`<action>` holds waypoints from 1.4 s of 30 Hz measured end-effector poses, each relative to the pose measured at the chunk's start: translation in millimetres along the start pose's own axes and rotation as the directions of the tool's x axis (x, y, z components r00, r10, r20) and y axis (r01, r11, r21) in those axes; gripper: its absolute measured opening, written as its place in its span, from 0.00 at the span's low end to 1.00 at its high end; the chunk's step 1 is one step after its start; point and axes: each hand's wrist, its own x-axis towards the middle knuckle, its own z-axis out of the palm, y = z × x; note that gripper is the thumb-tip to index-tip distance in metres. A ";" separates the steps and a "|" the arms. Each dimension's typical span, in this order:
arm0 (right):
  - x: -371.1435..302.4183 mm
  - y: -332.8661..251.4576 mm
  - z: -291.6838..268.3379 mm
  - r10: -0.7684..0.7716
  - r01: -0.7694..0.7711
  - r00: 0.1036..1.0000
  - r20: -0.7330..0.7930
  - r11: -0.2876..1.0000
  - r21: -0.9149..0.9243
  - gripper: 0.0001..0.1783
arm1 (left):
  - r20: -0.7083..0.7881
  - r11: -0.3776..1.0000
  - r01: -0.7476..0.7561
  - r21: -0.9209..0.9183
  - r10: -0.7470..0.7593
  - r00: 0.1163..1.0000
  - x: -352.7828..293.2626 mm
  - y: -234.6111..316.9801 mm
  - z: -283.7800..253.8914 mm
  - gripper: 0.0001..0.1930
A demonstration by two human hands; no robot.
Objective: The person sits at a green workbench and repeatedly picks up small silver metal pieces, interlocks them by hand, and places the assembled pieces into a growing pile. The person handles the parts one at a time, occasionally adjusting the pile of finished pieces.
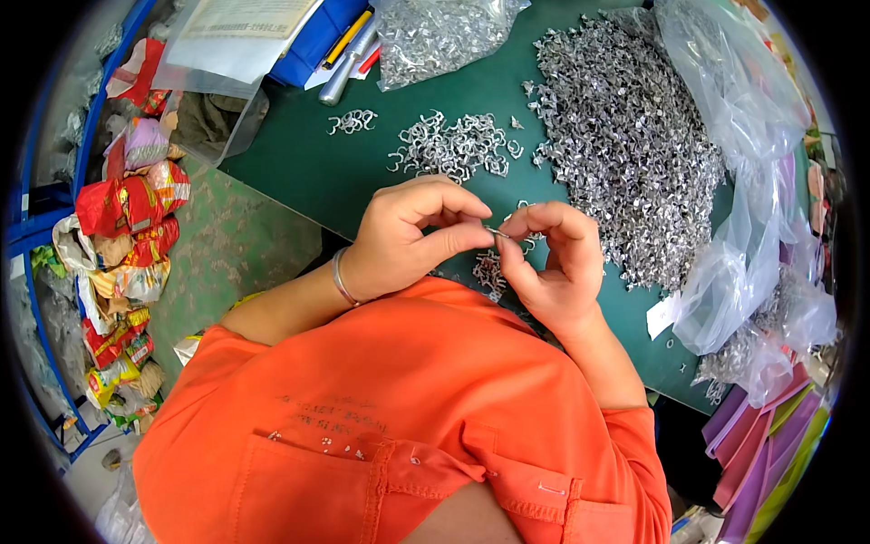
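My left hand (410,234) and my right hand (564,263) meet over the near edge of the green table. Thumb and forefinger of each are closed on a small metal piece (497,233), mostly hidden by the fingertips. Just beyond my left hand lies a loose pile of curved silvery clips (458,145), with a smaller group of clips (352,121) to its left. More clips (489,272) lie below my fingers, partly covered by my hands. To the right of my right hand spreads a large heap of small folded metal parts (625,136).
A clear bag of metal parts (444,41) lies at the back beside a blue bin (317,45) and a screwdriver (341,77). Clear plastic sheeting (743,181) borders the heap on the right. Crumpled snack wrappers (127,236) line a blue rack at left.
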 end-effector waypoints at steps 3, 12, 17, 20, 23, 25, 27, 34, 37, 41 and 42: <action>2.6 -1.1 -3.2 -0.062 0.065 0.998 0.032 0.995 -0.081 0.21 | 0.013 0.998 0.055 -0.035 -0.054 0.998 3.0 1.4 3.8 0.06; -5.1 -0.8 -4.2 0.150 -0.150 0.989 0.005 0.981 0.123 0.22 | -0.077 0.969 0.041 -0.243 -0.062 0.995 2.4 -4.0 13.4 0.06; -7.5 -5.7 0.3 0.217 -0.193 0.975 -0.049 0.934 0.302 0.20 | -0.089 0.986 0.025 -0.167 -0.040 0.995 1.5 0.3 13.9 0.07; -5.9 -5.9 1.5 0.136 -0.126 0.990 -0.025 0.964 0.233 0.17 | -0.121 0.991 0.011 -0.133 -0.027 0.992 1.5 0.3 16.0 0.07; -3.3 -4.2 -6.2 0.094 -0.093 0.996 -0.002 0.993 0.065 0.12 | -0.028 0.949 -0.136 0.283 0.150 0.988 7.5 9.5 7.8 0.07; -1.9 -1.4 -18.0 0.122 -0.122 0.991 -0.047 0.992 0.001 0.10 | -0.085 0.849 -0.216 0.483 0.290 0.953 11.8 12.2 2.4 0.07; 7.3 -5.4 -35.5 0.335 -0.345 0.935 -0.117 0.935 -0.081 0.06 | -0.189 0.899 -0.117 0.423 0.214 0.959 6.9 8.7 -10.1 0.07; 9.6 -3.0 -45.1 0.273 -0.184 0.951 0.142 0.874 -0.451 0.07 | -0.217 0.862 -0.024 0.506 0.154 0.964 5.9 6.7 -27.9 0.06; 13.3 -8.8 -35.3 0.202 -0.112 0.964 0.173 0.899 -0.423 0.08 | -0.188 0.824 -0.020 0.566 0.152 0.970 2.8 2.0 -27.0 0.05; 18.8 -4.1 -5.5 0.014 0.123 0.945 0.326 0.910 -0.396 0.10 | -0.014 0.673 -0.078 0.735 0.130 0.991 -0.6 -5.8 -21.6 0.10; 20.7 -0.1 3.0 -0.011 0.144 0.946 0.324 0.910 -0.389 0.09 | -0.021 0.666 -0.070 0.743 0.127 0.992 -1.1 -6.4 -19.5 0.10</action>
